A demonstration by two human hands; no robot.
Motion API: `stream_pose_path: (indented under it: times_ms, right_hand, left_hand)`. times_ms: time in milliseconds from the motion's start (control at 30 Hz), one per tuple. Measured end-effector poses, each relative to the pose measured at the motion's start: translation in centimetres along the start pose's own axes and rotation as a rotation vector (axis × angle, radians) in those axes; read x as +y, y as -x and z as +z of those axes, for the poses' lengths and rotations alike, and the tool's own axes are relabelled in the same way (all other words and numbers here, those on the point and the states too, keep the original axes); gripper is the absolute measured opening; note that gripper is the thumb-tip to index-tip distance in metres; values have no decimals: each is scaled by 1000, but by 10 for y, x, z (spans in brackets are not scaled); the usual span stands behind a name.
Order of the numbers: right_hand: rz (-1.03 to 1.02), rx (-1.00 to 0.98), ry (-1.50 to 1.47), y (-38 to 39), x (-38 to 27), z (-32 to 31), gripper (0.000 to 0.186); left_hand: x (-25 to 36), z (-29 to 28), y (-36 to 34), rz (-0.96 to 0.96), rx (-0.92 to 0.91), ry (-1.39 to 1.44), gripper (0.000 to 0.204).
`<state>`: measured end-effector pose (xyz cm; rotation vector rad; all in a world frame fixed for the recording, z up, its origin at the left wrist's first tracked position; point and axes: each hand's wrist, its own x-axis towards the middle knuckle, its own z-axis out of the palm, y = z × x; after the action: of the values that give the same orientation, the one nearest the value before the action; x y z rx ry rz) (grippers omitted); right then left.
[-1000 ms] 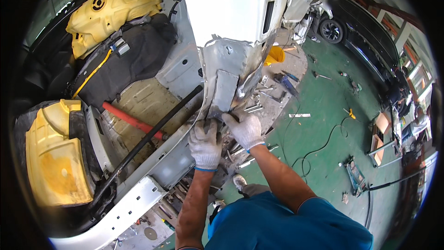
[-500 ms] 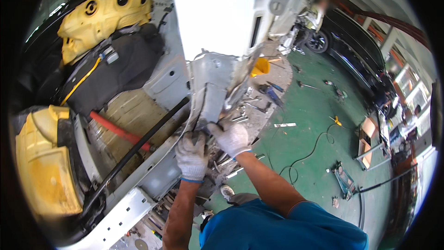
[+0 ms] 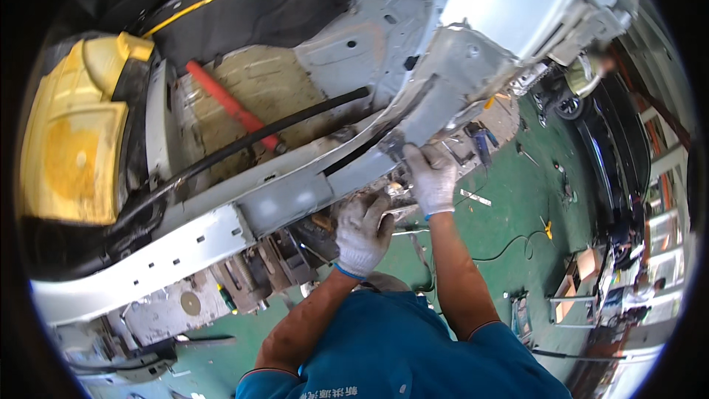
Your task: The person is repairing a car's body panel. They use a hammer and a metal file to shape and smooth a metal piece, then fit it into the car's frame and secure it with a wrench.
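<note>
A car body with a cut-open side sill lies in front of me, a dark gap running along it at the foot of the grey pillar. My right hand, in a white knit glove, is closed on the lower edge of the pillar's grey sheet metal; its fingertips are partly hidden. Lower and to the left, my left hand, gloved alike, hangs just outside the sill. Its fingers are loosely bent with the thumb apart, and I see nothing held in it.
Inside the car body are a red rod, a black bar and yellow foam. Tools, including a drill-like power tool, lie beyond my right hand. A cable crosses the green floor. Another person is near a dark car.
My left hand has come off the pillar's lower edge and moved down toward me. My right hand stays at the metal. The view has turned, showing more of the sill and its gap.
</note>
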<state>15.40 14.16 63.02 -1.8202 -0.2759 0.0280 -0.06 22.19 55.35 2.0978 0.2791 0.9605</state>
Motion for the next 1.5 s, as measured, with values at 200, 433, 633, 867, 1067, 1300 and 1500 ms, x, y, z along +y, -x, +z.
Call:
stream_pose_path:
  times_ms: [200, 433, 633, 867, 1067, 1300, 1500]
  right_hand:
    - [-130, 45, 1, 1, 13, 4, 28]
    - [-150, 61, -21, 2, 15, 6, 23]
    - [-167, 45, 18, 0, 10, 10, 27]
    - [-103, 79, 94, -2, 5, 13, 30]
    - [-130, 80, 40, -1, 9, 13, 29]
    - [-147, 49, 41, 0, 3, 16, 28]
    - [-258, 89, 160, 4, -11, 14, 33]
  left_hand:
    - [-17, 13, 1, -970, 53, 1087, 38]
    - [-23, 10, -27, -1255, 209, 1411, 24]
    - [-25, 11, -33, -1289, 266, 1594, 19]
    - [-31, 9, -38, -1354, 245, 1657, 17]
    - [-28, 11, -39, -1377, 257, 1568, 18]
    - [-37, 16, -40, -1437, 322, 1679, 16]
    - [-30, 9, -38, -1321, 249, 1607, 17]
